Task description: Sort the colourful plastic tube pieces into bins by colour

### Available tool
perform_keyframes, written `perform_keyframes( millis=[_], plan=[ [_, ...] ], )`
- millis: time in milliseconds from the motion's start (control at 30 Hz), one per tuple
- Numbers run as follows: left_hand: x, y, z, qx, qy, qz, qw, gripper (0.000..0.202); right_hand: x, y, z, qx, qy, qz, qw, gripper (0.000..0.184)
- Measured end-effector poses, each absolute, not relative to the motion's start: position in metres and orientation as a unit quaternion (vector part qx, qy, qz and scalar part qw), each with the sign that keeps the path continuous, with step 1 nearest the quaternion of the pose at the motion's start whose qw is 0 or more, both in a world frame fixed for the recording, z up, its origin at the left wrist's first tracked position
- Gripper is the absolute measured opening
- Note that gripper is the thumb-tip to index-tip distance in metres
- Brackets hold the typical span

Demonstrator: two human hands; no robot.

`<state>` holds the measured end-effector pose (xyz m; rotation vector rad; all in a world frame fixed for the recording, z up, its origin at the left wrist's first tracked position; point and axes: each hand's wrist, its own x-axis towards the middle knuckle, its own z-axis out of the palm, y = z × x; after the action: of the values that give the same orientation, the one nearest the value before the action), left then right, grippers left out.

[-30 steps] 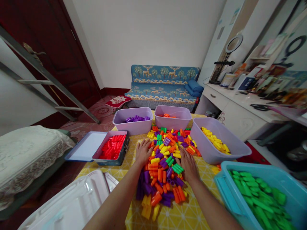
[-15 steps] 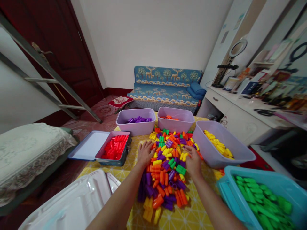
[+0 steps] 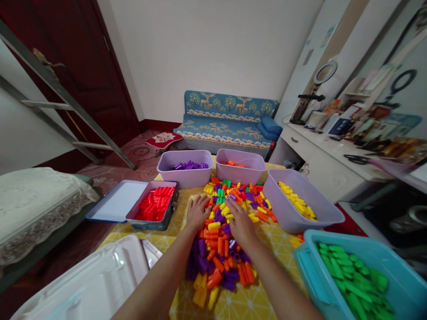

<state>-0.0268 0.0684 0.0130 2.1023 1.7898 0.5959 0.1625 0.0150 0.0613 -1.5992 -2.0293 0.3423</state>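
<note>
A pile of small plastic tube-shaped pieces [image 3: 216, 242] in orange, purple, yellow, green and red lies on the yellow patterned tablecloth [image 3: 256, 298]. My left hand [image 3: 198, 213] rests at the pile's left edge, fingers stretched forward and touching orange pieces. Over the middle of the pile lies my right hand [image 3: 240, 221], palm down with its fingers extended. Purple pieces show at its fingertips, and it covers some of the pieces beneath. Neither hand shows a piece gripped in it.
Lilac bins hold purple pieces [image 3: 191, 166], orange pieces [image 3: 231, 163] and yellow pieces [image 3: 296, 200]. A tin box [image 3: 171, 213] with red pieces stands at left, a turquoise bin [image 3: 308, 266] with green pieces at right. A white lid [image 3: 90, 275] lies front left. Behind is a sofa [image 3: 227, 129].
My right hand has moved left from the pile's right edge onto its middle, closer to my left hand. My left hand stays at the left edge. The view has shifted slightly.
</note>
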Motion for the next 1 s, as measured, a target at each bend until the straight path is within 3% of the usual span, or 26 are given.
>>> perform_keyframes(
  millis=[133,267,633,800,1000],
  plan=[
    [-0.027,0.069,0.012,0.737,0.624,0.21,0.155,0.043,0.16,0.019,0.068,-0.598,-0.772,0.122,0.177,0.062],
    [-0.026,0.068,0.014,0.736,0.626,0.205,0.156,0.044,0.161,0.025,0.074,-0.633,-0.752,0.113,0.146,0.05],
    [-0.026,0.069,0.013,0.734,0.627,0.206,0.156,0.043,0.174,0.019,0.074,-0.631,-0.732,0.124,0.223,0.018],
    [-0.027,0.069,0.012,0.736,0.626,0.205,0.155,0.044,0.188,0.021,0.069,-0.659,-0.69,0.157,0.254,0.035],
    [-0.027,0.069,0.012,0.735,0.628,0.204,0.157,0.044,0.188,0.014,0.064,-0.629,-0.731,0.189,0.185,0.049]
  ],
)
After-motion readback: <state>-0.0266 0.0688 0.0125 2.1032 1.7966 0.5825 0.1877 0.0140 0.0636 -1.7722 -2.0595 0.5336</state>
